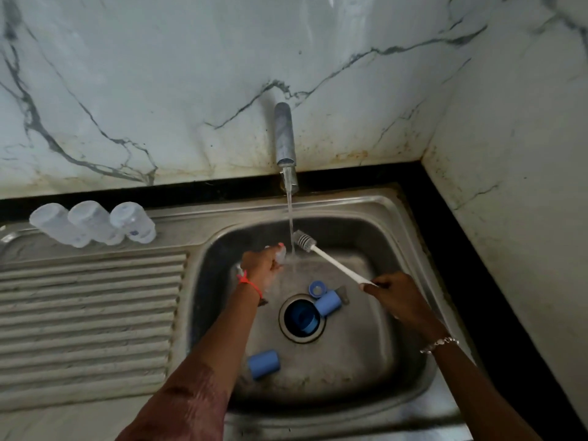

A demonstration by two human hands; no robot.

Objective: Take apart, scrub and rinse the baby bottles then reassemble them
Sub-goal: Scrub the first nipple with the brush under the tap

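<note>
My left hand [261, 264] holds a small clear part, likely a teat [280, 253], beside the water stream [290, 224] in the sink. My right hand [396, 294] grips the white handle of a bottle brush [321, 254], whose grey head sits just right of the stream. Three clear bottle bodies [92, 222] stand upside down on the drainboard at the back left. In the basin lie blue parts: a cap [328, 302], a ring [317, 288], another cap [263, 364] and a piece in the drain [305, 319].
The steel sink basin [397, 313] has a ribbed drainboard [89, 313] on its left. The tap [284, 138] comes out of the marble wall and runs. A black counter edge [445, 265] borders the sink on the right, against a side wall.
</note>
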